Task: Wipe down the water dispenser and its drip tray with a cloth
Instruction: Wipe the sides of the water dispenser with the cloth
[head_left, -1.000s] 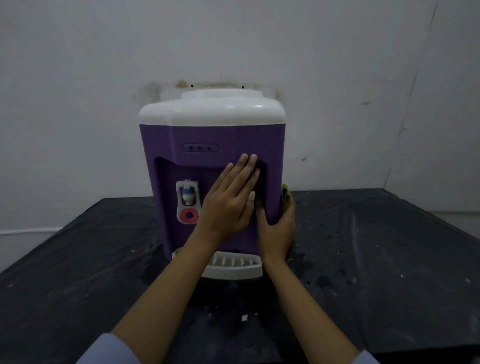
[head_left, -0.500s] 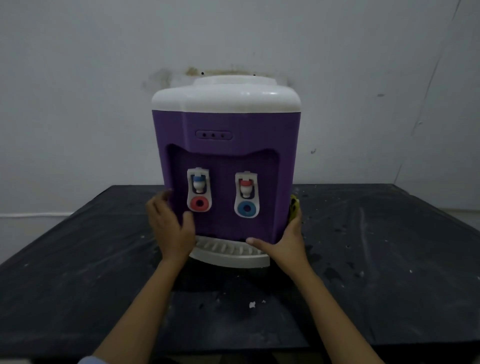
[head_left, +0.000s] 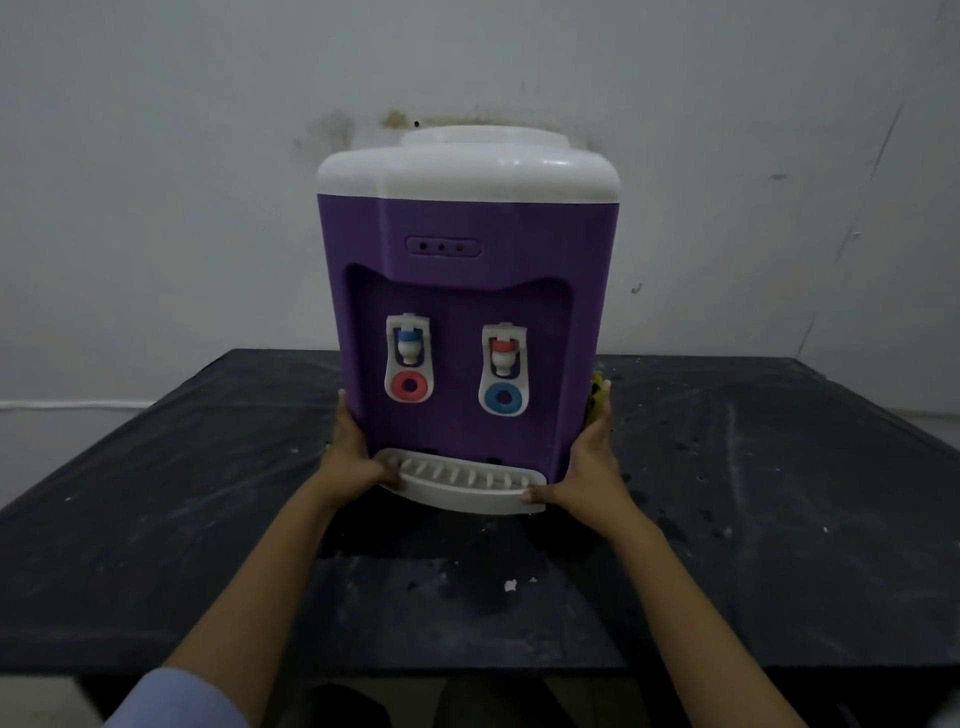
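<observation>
A purple water dispenser (head_left: 467, 291) with a white top stands on a black table (head_left: 156, 519), its two taps facing me. The white slotted drip tray (head_left: 462, 486) juts out at its base. My left hand (head_left: 353, 457) clasps the dispenser's lower left corner, fingers up the side and thumb hooked over the tray's left end. My right hand (head_left: 587, 467) clasps the lower right corner, its thumb on the tray's right end. It holds a yellow-green cloth (head_left: 598, 397) against the dispenser's right side; most of the cloth is hidden.
A pale wall stands close behind the dispenser, with a brown stain just above the white top. The table top is scuffed and speckled, and a small white scrap (head_left: 510, 585) lies near its front edge. A white cable (head_left: 62, 404) runs along the wall at left.
My left hand left the front panel and went to the lower left side. Both hands slid lower, and their thumbs now lie on the drip tray's ends.
</observation>
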